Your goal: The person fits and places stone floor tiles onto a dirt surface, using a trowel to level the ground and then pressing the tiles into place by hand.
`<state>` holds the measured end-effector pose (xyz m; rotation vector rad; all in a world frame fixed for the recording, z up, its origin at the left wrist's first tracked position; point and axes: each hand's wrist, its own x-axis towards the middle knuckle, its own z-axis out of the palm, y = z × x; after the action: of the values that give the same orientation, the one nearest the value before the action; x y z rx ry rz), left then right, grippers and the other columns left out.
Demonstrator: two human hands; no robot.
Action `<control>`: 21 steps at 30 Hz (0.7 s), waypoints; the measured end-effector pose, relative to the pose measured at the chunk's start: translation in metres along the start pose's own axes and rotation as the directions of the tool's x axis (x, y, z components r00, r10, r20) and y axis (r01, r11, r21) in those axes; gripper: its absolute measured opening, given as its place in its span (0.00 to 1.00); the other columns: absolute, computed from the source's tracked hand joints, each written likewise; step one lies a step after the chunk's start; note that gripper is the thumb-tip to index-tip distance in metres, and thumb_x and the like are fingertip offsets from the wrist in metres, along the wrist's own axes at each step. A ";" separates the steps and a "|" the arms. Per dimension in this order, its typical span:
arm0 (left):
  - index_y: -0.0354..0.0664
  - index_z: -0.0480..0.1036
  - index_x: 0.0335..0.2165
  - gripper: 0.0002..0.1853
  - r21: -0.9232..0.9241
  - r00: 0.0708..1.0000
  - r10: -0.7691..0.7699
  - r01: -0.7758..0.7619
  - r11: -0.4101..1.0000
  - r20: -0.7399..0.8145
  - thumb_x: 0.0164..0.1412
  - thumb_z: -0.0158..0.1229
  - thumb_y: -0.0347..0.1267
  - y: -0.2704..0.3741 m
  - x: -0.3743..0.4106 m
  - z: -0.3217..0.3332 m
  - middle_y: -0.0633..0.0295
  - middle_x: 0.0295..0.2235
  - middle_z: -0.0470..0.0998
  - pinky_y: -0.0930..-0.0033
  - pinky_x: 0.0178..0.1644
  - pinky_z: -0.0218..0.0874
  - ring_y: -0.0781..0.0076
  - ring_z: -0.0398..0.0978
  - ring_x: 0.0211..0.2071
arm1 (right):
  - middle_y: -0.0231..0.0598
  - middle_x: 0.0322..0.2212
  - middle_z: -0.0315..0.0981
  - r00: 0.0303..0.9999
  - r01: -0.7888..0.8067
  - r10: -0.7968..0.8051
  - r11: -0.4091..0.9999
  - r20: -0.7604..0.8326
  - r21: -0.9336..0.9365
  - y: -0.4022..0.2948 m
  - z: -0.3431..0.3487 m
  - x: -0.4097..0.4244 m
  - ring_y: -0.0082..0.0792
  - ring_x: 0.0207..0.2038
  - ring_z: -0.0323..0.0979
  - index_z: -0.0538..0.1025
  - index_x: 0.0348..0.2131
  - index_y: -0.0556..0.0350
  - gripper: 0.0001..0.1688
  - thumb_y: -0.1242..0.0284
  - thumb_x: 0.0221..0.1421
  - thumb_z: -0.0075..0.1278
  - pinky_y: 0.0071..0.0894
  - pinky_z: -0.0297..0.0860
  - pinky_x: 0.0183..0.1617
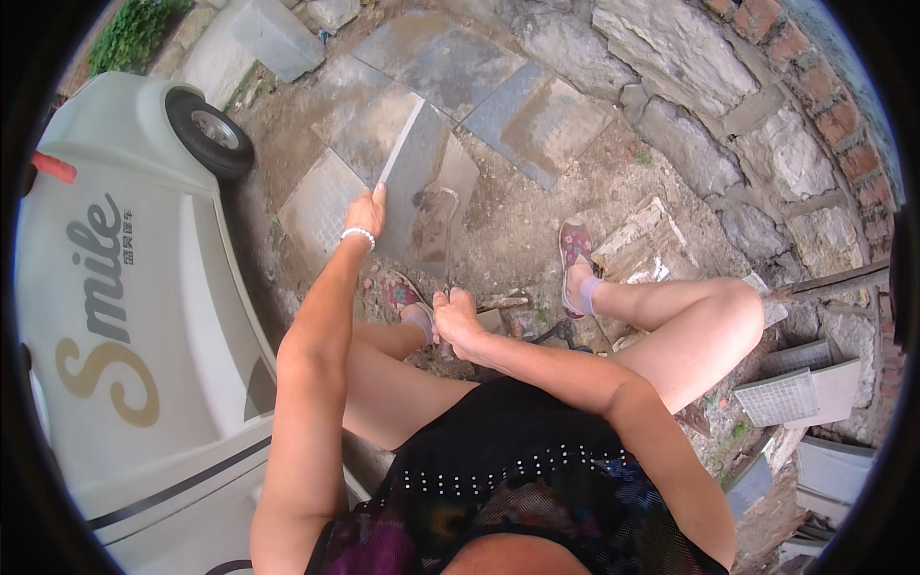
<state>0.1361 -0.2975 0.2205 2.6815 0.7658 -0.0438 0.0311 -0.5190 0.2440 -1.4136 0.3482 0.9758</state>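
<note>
My left hand (366, 215), with a white bead bracelet (358, 233) at its wrist, grips the near end of a grey paving tile (411, 169). The tile seems tilted up, its pale edge running away from my fingers. Between my feet, my right hand (458, 323) is closed around the handle of what looks like a trowel (435, 224). Its thin neck bends over a muddy brown blade in front of the tile's grey face. Whether the blade touches the tile, I cannot tell. A tile with a grid-patterned back (320, 205) lies left of my left hand.
Laid slabs (460, 65) cover the ground ahead, bordered by bare soil (503, 215). A white vehicle (180, 273) stands close on my left. At right rises a stone wall (683, 136); broken stone (643, 241) lies by my foot, and spare tiles (834, 395) lean behind my knee.
</note>
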 end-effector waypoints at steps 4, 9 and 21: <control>0.32 0.70 0.32 0.34 0.004 1.000 -0.022 0.022 1.000 0.003 0.59 0.30 0.53 -0.008 -0.004 -0.004 0.34 0.31 0.70 0.51 0.44 0.55 0.38 0.66 0.39 | 0.40 0.16 0.61 0.990 0.102 -0.102 0.995 -0.095 -0.003 -0.028 0.018 0.029 0.27 0.12 0.61 0.61 0.26 0.67 0.16 0.69 0.57 0.38 0.30 0.58 0.13; 0.32 0.70 0.33 0.34 0.011 0.999 -0.017 0.016 1.000 0.033 0.59 0.30 0.53 0.014 -0.015 -0.010 0.35 0.32 0.71 0.51 0.45 0.56 0.38 0.66 0.39 | 0.38 0.13 0.60 0.962 0.193 -0.170 0.977 -0.211 0.092 -0.069 0.006 0.073 0.27 0.12 0.61 0.63 0.24 0.66 0.14 0.70 0.55 0.38 0.30 0.57 0.13; 0.32 0.70 0.34 0.34 -0.011 0.999 -0.045 0.045 0.999 0.013 0.59 0.30 0.53 0.014 -0.020 -0.008 0.34 0.33 0.70 0.51 0.45 0.56 0.38 0.66 0.39 | 0.52 0.15 0.66 0.925 0.297 -0.357 0.893 -0.129 -0.337 0.048 0.034 0.042 0.38 0.13 0.68 0.63 0.28 0.70 0.14 0.71 0.54 0.39 0.38 0.64 0.18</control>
<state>0.1260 -0.3165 0.2349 2.6507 0.8197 -0.0671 0.0089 -0.4793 0.1879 -1.7927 0.0838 0.6361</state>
